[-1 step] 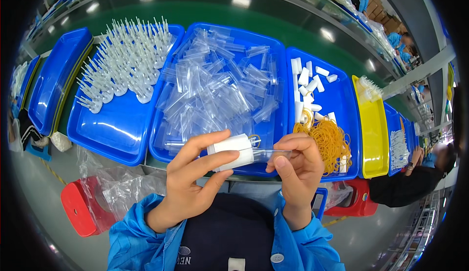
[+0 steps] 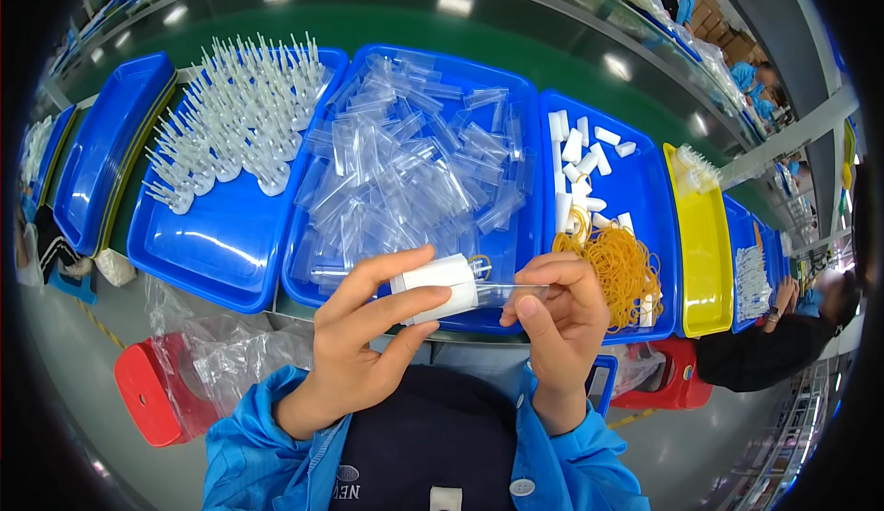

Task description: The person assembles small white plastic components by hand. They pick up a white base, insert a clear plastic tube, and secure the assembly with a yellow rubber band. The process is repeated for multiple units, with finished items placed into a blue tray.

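Observation:
My left hand [image 2: 364,331] is closed around smooth white cylindrical pieces [image 2: 428,276], held side by side above the front edge of a blue tray. From their right end a clear plastic sleeve [image 2: 493,296] reaches across to my right hand [image 2: 564,313], which pinches its far end between thumb and fingers. A thin yellow rubber band [image 2: 481,260] loops by the pieces' right end. Behind my hands, the tray [image 2: 539,97] is heaped with clear plastic sleeves [image 2: 396,161].
To the right, another blue tray [image 2: 668,262] holds white pieces [image 2: 573,145] and piled yellow rubber bands [image 2: 619,281]. White spiky parts [image 2: 244,97] fill a left tray. Further right lies a yellow tray [image 2: 707,262]. Red stools [image 2: 152,396] flank me; a co-worker's sleeve [image 2: 750,350] shows right.

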`<action>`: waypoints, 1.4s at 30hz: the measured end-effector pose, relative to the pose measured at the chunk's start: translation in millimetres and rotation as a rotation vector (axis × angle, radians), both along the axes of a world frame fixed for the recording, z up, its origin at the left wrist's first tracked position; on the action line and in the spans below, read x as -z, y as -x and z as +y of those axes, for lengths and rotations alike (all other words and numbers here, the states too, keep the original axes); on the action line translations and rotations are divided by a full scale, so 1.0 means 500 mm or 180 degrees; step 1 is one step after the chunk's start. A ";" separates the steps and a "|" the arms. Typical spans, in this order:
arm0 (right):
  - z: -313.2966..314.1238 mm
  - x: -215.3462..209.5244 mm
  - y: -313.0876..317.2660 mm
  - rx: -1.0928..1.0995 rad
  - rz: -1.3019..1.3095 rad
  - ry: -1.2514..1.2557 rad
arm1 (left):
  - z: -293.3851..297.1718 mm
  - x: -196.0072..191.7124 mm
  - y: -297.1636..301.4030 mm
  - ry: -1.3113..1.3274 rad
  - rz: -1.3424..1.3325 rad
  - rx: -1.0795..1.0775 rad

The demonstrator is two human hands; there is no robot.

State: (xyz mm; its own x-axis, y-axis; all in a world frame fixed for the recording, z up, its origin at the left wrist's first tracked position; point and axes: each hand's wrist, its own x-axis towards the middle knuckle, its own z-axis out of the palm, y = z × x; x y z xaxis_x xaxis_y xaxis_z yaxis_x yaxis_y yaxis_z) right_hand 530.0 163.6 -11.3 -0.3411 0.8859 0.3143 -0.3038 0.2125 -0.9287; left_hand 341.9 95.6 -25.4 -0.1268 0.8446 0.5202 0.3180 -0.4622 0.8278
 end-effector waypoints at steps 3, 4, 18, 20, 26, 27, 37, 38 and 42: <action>0.003 0.001 0.002 -0.0041 -0.0018 -0.0077 | -0.002 -0.003 0.001 0.0011 0.0064 0.0012; 0.004 0.000 0.001 -0.0055 -0.0062 -0.0102 | -0.002 -0.003 0.001 -0.0012 0.0073 0.0007; -0.034 -0.001 0.078 0.1484 -0.2282 -0.1607 | 0.008 0.031 -0.050 -0.0701 0.0819 -0.0908; -0.038 0.016 0.079 0.1633 -0.2112 -0.1946 | 0.008 0.031 -0.052 -0.0725 0.0654 -0.0862; 0.000 -0.001 0.063 0.1140 -0.1858 -0.2033 | 0.011 0.022 -0.024 -0.0511 0.0477 -0.0888; 0.022 -0.011 0.053 0.1153 -0.1893 -0.2053 | 0.010 0.020 -0.016 -0.0452 0.0333 -0.0934; 0.088 0.017 0.023 0.1220 -0.3175 -0.2031 | 0.001 0.013 0.007 -0.0033 -0.1238 -0.0052; 0.087 0.015 0.019 0.1271 -0.2902 -0.1934 | -0.001 0.014 0.013 -0.0052 -0.1189 0.0014; 0.068 -0.004 0.006 0.0773 -0.1758 -0.1020 | -0.004 0.011 0.009 -0.0068 -0.1069 0.0074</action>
